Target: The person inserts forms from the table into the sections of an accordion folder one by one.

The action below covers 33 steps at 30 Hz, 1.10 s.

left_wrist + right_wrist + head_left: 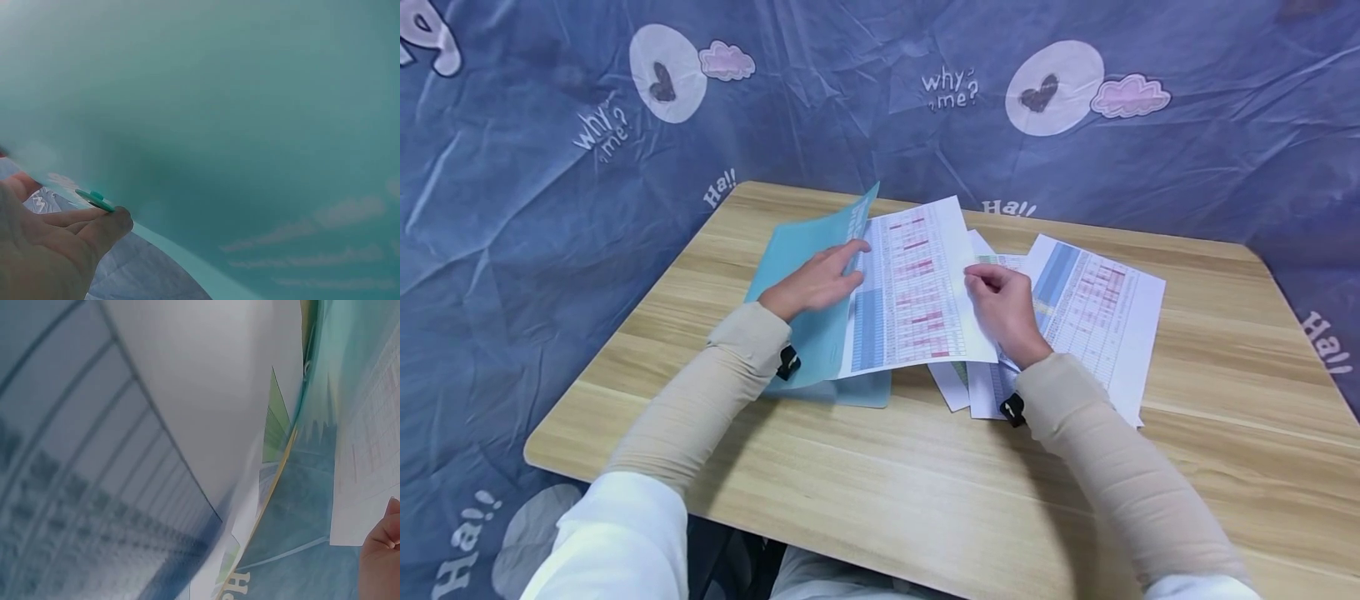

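A teal document folder (797, 246) lies at the left of the table, its front flap lifted. My left hand (820, 279) holds the flap's edge. In the left wrist view, the fingertips (119, 219) meet that edge beside a small round green fastener (94, 199). A printed sheet (917, 283) with blue and red table cells reaches out of the folder to the right. Its right edge is pinched between the thumb and fingers of my right hand (1003, 304). The right wrist view shows this hand (380, 550) at its edge, by a sheet's corner.
More printed sheets (1101, 308) lie fanned and overlapping on the wooden table (865, 483), under and right of my right hand. A blue patterned cloth (850, 92) hangs behind the table and at both sides. Black wrist bands (788, 363) sit on both wrists.
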{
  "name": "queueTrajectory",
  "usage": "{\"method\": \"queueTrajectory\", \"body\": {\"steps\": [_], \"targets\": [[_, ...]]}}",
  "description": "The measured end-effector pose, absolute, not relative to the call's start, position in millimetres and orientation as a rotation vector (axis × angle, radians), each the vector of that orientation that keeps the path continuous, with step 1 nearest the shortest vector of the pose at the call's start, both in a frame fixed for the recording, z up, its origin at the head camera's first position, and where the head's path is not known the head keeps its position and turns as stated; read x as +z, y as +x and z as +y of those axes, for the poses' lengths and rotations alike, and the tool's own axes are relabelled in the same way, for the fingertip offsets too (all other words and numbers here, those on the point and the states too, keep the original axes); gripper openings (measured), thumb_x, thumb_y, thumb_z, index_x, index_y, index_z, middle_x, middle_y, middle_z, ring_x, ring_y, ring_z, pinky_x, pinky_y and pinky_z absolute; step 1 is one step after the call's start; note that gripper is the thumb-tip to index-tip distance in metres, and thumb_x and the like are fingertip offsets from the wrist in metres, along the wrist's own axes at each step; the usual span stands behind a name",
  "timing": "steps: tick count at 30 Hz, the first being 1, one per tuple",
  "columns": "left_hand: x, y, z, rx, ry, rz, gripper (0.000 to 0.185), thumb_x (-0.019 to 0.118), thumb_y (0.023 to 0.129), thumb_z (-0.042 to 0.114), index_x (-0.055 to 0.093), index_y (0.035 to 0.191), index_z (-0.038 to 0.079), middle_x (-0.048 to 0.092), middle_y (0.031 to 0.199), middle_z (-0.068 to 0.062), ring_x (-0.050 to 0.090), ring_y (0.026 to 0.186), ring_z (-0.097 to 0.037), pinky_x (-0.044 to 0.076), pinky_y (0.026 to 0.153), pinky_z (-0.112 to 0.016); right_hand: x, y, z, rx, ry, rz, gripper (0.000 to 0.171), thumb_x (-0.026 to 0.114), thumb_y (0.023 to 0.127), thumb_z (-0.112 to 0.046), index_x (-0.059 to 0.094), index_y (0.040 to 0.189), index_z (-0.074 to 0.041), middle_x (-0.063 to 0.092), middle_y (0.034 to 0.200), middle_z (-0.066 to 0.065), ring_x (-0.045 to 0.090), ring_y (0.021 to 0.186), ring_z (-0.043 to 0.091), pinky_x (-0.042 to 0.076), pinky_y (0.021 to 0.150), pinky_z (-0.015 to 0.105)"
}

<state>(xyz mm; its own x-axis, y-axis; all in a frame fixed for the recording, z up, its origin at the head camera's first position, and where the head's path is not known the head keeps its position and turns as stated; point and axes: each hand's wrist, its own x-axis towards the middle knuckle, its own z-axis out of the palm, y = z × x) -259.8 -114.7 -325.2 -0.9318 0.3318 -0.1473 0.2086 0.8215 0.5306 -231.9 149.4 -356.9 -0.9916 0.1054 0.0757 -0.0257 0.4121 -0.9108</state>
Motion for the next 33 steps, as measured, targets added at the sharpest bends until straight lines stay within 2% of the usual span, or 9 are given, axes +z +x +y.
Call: {"method": "queueTrajectory", "body": {"steps": [17, 33], "targets": [[-327, -259, -113, 0.774, 0.414, 2.768, 0.050, 0.041, 0.095, 0.030, 0.031, 0.144, 0.024, 0.032, 0.150, -0.005, 0.033, 0.132, -0.022, 0.029, 0.107, -0.047, -363, -231, 136, 1.686, -0.051, -2.524, 0.025, 0.054, 0.094, -0.015, 0.067, 0.113, -0.006, 0.064, 0.107, 0.010, 0.055, 0.089, 0.015, 0.045, 0.075, 0.023], [-328, -259, -113, 0.774, 0.427, 2.775, 0.049, 0.041, 0.095, 0.028, 0.032, 0.142, 0.022, 0.035, 0.147, -0.007, 0.038, 0.124, -0.022, 0.032, 0.103, -0.046, -368, -232, 125, 1.707, -0.009, -2.484, 0.024, 0.055, 0.093, -0.013, 0.068, 0.110, -0.004, 0.065, 0.101, 0.011, 0.054, 0.084, 0.014, 0.044, 0.070, 0.021]]}}
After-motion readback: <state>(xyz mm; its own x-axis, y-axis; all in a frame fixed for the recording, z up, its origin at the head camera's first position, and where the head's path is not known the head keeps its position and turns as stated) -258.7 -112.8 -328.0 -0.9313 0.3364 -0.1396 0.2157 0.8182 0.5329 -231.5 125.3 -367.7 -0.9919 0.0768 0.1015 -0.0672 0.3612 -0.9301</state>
